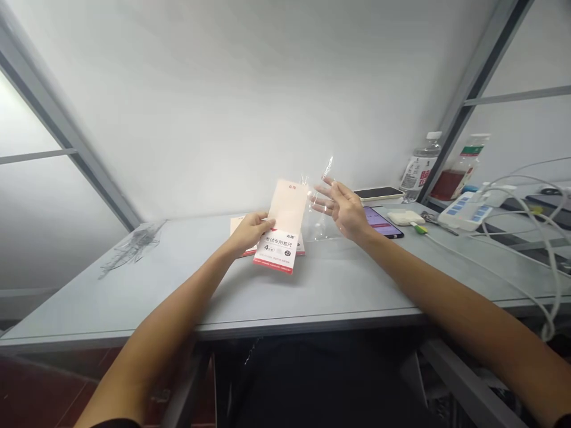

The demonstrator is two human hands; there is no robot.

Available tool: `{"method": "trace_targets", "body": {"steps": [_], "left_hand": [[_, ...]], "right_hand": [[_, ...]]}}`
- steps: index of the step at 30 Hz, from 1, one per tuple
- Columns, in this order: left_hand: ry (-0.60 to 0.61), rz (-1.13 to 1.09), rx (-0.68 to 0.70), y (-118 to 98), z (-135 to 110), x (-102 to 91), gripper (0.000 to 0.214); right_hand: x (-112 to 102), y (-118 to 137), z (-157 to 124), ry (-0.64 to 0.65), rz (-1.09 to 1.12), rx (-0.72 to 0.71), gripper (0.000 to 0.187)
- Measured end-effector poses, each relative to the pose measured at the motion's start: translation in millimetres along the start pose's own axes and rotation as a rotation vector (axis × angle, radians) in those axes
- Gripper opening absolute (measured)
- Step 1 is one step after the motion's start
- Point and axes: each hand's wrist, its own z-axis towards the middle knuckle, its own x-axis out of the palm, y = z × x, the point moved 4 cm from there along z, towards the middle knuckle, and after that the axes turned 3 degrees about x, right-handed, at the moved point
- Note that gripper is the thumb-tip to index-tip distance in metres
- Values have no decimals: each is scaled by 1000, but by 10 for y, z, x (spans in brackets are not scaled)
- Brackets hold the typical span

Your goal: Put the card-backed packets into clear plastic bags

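My left hand (250, 232) is closed on a ruler set packet (282, 229), a flat card pack with a pale pink upper part and a white, red-edged lower part printed with Chinese text. The packet is tilted above the desk, its print toward me. Just right of it, my right hand (341, 205) has hold of a clear plastic sleeve (320, 229), which hangs crumpled and shiny around the fingers. Its exact grip is hard to see through the film. Behind the held packet, similar packets (236, 224) lie on the desk, mostly covered.
Crumpled clear plastic (136, 244) lies at the desk's left. To the right are a lit phone (383, 223), another phone (379, 194), a white charger (405, 218), a power strip (468, 209) with looping cables, a water bottle (419, 169) and a bottle of dark red drink (455, 175).
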Motion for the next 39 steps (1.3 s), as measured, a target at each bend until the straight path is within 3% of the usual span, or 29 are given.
{"method": "trace_targets", "body": {"steps": [5,9,17,28,39], "left_hand": [[74,-46,-18,-22,-33,31,41],[45,-37,4,13,-6,33,43],[-222,206,23,119,68,-73,37],[-499,454,190,-14,-9,-88,26],[-574,508,254,-58,-57,-66,25]], "right_hand": [[-21,9,16,4,39,50,46],[14,-28,18,59,186,128,43],[175,-114,-64,213,276,273,36],[319,-231,-174,395,357,417,37],[435,-294,-290,519,272,514,40]]}}
